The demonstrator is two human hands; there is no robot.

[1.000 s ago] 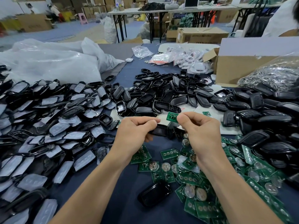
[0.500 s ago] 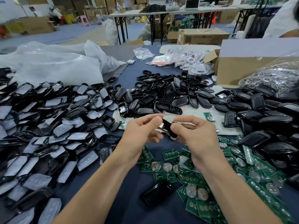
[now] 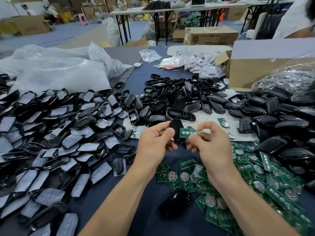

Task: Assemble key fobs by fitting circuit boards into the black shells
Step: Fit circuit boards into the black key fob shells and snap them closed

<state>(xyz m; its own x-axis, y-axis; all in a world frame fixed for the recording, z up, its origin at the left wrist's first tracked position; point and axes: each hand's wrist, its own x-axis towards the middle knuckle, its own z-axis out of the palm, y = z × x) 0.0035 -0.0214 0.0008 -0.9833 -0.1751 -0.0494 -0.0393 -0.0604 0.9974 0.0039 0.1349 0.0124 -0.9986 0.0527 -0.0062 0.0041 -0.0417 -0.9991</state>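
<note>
While boxes crowd the floor, shells blanket the table.

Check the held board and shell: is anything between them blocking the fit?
Nothing visible. The left hand holds the black shell. The right hand pinches the green circuit board beside it, and their edges meet in this view. Whether the shell's cavity is clear cannot be seen.
</note>
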